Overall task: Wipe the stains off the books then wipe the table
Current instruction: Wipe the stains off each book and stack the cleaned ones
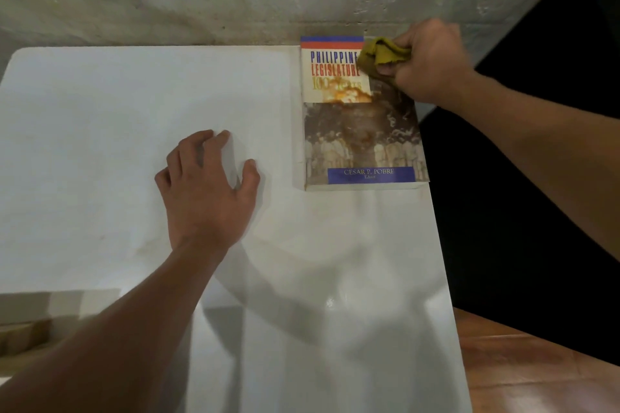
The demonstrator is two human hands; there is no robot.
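Gripping cloth (380, 55) (on "Philippine Legislature" book (362, 141)).

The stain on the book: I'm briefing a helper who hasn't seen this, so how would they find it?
On the white table, go to the far right corner, where the book lies flat. The stain is the orange-brown blotch mid-cover, just below the title and the yellow cloth that the right hand grips.

body: 2 bare forearms | hands (208, 184): bare, no gloves, rings or sleeves visible
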